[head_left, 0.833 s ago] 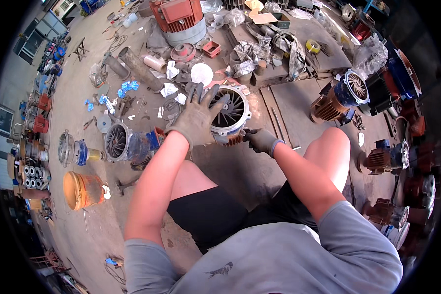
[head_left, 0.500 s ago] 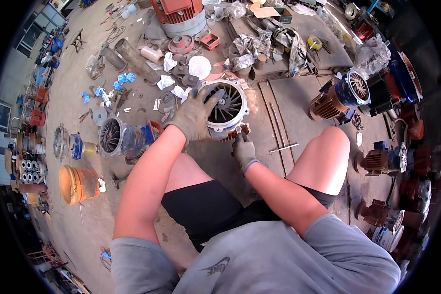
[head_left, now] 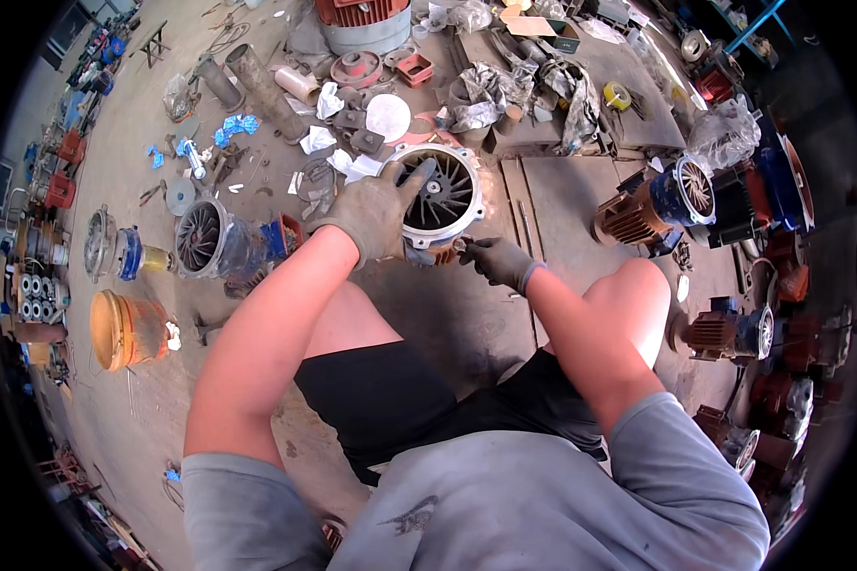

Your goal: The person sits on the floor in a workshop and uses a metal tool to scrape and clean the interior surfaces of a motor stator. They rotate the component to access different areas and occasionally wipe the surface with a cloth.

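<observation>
The motor stands on the floor, its black fan facing up. The gloved left hand is still on its rim, fingers spread. The right hand has swung from the near side round to the right; I can't tell if its bent fingers grip anything. It seems to work there from a new angle. Leftward, the orange bucket stands as before.

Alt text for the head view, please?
The left gloved hand rests on the pale rim of a bladed machine; the right gloved hand is at its lower right side. Around are an orange bucket and other bladed machines.
</observation>
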Available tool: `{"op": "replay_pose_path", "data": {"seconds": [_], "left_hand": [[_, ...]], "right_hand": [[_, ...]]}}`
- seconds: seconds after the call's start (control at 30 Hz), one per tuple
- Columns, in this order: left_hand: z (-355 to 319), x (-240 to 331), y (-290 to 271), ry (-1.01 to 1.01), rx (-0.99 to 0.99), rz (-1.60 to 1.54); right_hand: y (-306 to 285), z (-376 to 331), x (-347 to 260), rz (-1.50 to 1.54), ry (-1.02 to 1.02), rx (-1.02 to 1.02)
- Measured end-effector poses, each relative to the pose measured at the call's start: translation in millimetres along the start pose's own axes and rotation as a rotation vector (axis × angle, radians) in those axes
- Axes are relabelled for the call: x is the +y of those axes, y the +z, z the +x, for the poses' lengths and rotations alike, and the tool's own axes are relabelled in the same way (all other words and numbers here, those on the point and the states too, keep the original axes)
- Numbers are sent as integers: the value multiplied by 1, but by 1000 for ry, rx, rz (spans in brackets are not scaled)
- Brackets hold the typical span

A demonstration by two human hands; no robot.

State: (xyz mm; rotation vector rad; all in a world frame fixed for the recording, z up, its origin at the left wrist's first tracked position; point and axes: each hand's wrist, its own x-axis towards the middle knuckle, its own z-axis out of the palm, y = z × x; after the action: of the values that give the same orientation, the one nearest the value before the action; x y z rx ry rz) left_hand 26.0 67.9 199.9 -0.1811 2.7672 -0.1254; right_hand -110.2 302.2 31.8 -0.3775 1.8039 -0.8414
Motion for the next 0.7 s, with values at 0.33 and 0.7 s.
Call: {"op": "replay_pose_path", "data": {"seconds": [0.33, 0.7], "left_hand": [[4, -10, 14, -4, -4, 12], [5, -2, 12, -14, 51, -10]], "right_hand": [[76, -24, 6, 391, 51, 237], [-21, -2, -34, -381, 43, -45]]}}
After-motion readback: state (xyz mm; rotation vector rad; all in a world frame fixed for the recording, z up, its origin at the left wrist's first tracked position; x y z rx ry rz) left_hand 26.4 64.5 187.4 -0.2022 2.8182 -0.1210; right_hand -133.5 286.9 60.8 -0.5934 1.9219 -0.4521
